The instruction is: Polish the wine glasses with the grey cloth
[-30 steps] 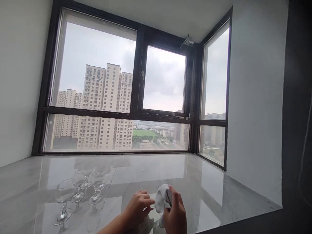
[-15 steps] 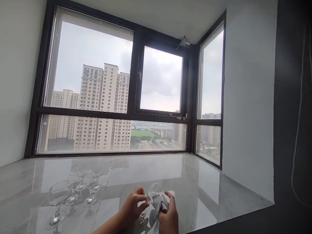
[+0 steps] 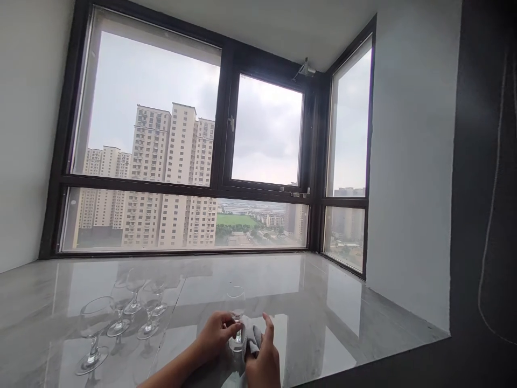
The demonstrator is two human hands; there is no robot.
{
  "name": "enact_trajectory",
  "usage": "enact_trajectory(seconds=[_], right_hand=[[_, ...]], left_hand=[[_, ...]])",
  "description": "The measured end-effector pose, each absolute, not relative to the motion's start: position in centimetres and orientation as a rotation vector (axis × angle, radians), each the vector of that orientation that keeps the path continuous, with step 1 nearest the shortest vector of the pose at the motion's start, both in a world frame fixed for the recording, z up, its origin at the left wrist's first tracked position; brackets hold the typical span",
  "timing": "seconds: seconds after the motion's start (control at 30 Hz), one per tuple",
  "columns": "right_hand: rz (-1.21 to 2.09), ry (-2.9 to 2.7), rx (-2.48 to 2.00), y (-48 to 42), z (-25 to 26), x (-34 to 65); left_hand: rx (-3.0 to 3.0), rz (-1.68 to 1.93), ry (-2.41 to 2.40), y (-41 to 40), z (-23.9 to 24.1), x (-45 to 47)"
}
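A clear stemmed glass stands upright between my hands, low in the middle of the view. My left hand pinches it around the stem. My right hand clutches a white cloth pressed against the lower part of the glass. Both hands hover just over the glossy grey marble sill.
Several more stemmed glasses stand in a group on the sill to the left. Dark-framed windows run along the back and right corner, with tower blocks outside. White walls close in on both sides, and a dark edge borders the sill's front right.
The glass has gone from tilted, with the cloth in its bowl, to upright, its bowl bare. The cloth has slid down to the stem. My hands shifted slightly left.
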State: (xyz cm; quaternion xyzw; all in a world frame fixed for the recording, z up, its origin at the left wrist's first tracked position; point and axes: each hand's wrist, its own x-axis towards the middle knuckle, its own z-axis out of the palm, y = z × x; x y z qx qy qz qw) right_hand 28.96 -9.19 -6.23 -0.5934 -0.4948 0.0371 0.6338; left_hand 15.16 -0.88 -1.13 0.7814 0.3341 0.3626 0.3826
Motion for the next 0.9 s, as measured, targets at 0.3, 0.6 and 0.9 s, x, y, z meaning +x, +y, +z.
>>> enact_trajectory(seconds=[0.3, 0.6, 0.9], right_hand=[[-0.023, -1.166, -1.427, -10.3, -4.9, 28.4], [-0.001, -1.145, -1.349, -10.3, -5.2, 28.4], [0.051, -1.167, -1.324, -10.0, -6.0, 28.7]], left_hand=[[1.991, 1.031, 1.107, 0.5, -0.4, 14.9], [1.922, 1.152, 1.145, 0.9, -0.4, 14.4], [2.211, 0.948, 0.971, 0.0, -0.7, 13.9]])
